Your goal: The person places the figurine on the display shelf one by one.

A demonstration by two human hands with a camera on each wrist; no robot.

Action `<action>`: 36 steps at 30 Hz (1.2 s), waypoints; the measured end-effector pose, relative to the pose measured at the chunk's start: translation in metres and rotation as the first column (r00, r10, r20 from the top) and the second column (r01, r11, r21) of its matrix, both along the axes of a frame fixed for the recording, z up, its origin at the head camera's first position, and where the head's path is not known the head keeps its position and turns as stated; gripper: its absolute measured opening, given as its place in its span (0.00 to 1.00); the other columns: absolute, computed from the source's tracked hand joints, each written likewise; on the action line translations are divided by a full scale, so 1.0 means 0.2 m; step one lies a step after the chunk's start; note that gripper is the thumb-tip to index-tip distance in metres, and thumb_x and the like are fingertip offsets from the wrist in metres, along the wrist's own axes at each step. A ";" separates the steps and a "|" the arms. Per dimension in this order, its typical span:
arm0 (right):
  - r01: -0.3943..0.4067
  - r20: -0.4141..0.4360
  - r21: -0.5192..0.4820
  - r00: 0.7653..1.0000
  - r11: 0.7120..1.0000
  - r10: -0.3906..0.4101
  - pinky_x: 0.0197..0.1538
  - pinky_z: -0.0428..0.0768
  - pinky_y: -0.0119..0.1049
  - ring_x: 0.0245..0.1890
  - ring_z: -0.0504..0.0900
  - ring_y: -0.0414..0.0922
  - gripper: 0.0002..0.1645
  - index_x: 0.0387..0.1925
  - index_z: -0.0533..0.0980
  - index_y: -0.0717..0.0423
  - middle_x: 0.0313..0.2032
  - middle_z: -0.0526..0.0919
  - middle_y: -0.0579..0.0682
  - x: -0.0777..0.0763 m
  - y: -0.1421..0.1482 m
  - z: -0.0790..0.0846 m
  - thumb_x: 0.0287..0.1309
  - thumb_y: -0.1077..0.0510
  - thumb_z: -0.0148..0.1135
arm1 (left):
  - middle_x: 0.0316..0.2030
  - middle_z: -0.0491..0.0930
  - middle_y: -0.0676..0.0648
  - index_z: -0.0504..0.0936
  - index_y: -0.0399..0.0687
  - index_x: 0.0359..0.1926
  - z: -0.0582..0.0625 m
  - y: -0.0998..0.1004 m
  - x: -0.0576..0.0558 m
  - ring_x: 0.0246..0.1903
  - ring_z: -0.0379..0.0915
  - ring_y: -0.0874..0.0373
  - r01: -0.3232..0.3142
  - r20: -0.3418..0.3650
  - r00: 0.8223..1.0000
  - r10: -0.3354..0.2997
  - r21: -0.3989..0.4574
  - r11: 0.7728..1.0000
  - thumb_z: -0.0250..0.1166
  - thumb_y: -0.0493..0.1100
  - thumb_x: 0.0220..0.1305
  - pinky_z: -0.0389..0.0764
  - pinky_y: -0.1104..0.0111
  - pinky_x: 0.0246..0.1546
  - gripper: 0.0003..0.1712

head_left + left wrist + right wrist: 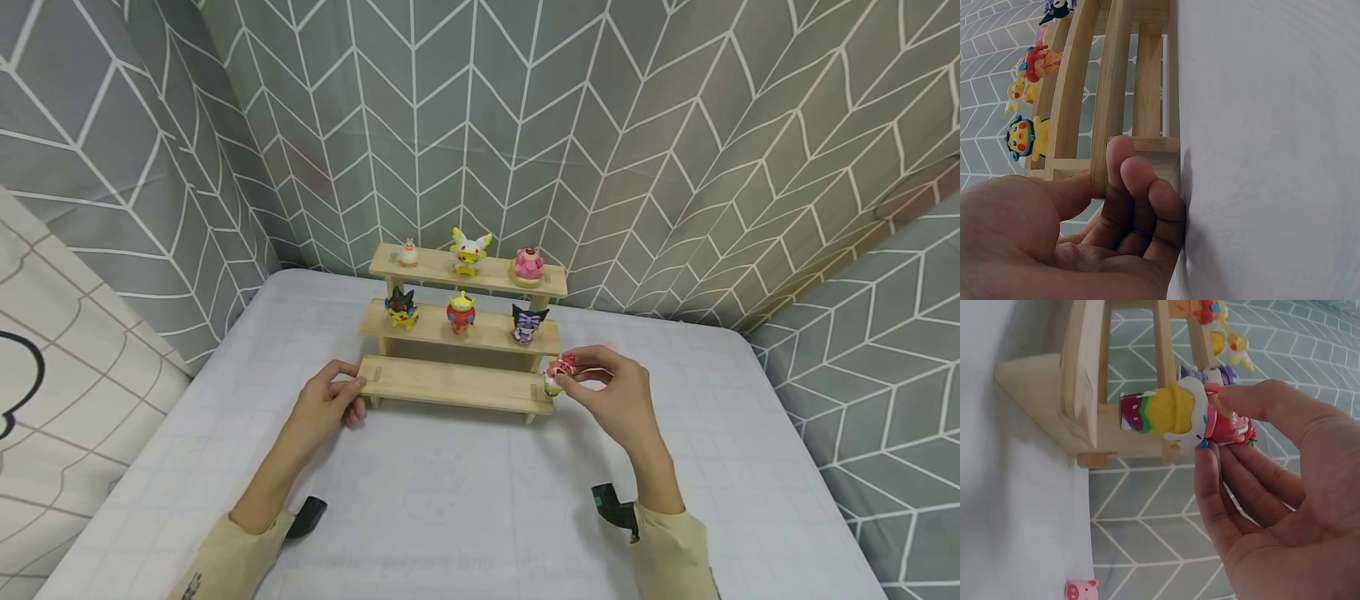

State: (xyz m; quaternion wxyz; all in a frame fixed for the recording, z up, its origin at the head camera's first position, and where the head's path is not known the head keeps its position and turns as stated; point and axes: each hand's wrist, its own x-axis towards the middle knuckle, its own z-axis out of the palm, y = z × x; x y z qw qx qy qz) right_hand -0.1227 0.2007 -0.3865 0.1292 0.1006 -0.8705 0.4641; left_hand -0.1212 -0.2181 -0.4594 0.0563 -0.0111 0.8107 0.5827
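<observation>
A three-step wooden display shelf [450, 385] stands on the table. My left hand [327, 398] grips the left end of its lowest step, thumb on top and fingertips at the front edge and below. At the right end of that step, my right hand [618, 393] pinches a small figurine [1175, 412] with a red top, white and yellow middle and dark red base. In the right wrist view it lies sideways between thumb and fingers, its base toward the shelf. The lowest step's top is bare.
The middle step bears a black-and-yellow figurine [402, 310], a red one [461, 315] and a purple-and-black one [528, 323]. On the top step stand a white duck [407, 253], a white-and-yellow figurine [469, 254] and a pink one [528, 264]. A pink pig [1080, 590] sits beyond my right hand.
</observation>
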 end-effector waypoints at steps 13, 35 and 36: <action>-0.096 -0.011 -0.009 0.995 0.995 0.095 0.50 0.88 0.50 0.42 0.89 0.45 0.18 0.46 0.86 0.52 0.39 0.90 0.46 0.01 -0.15 -0.03 0.54 0.62 0.81 | 0.26 0.84 0.45 0.69 0.36 0.62 0.00 0.01 0.00 0.26 0.77 0.57 -0.001 0.017 1.000 0.002 -0.027 1.000 0.57 0.48 0.83 0.82 0.69 0.29 0.21; -0.230 -0.029 -0.057 0.973 0.972 0.229 0.50 0.87 0.56 0.40 0.90 0.47 0.18 0.48 0.86 0.53 0.40 0.91 0.49 -0.03 -0.48 -0.05 0.55 0.63 0.80 | 0.25 0.83 0.44 0.69 0.34 0.60 -0.01 0.00 0.00 0.24 0.77 0.59 0.000 -0.012 1.000 0.000 -0.010 1.000 0.57 0.45 0.83 0.81 0.69 0.28 0.19; -0.236 -0.030 -0.064 0.972 0.970 0.234 0.49 0.87 0.57 0.39 0.90 0.47 0.18 0.48 0.86 0.54 0.39 0.91 0.50 -0.04 -0.50 -0.05 0.55 0.63 0.80 | 0.25 0.83 0.45 0.69 0.34 0.60 -0.01 0.00 0.00 0.25 0.77 0.59 -0.001 -0.008 1.000 0.001 -0.011 1.000 0.57 0.45 0.83 0.81 0.69 0.28 0.19</action>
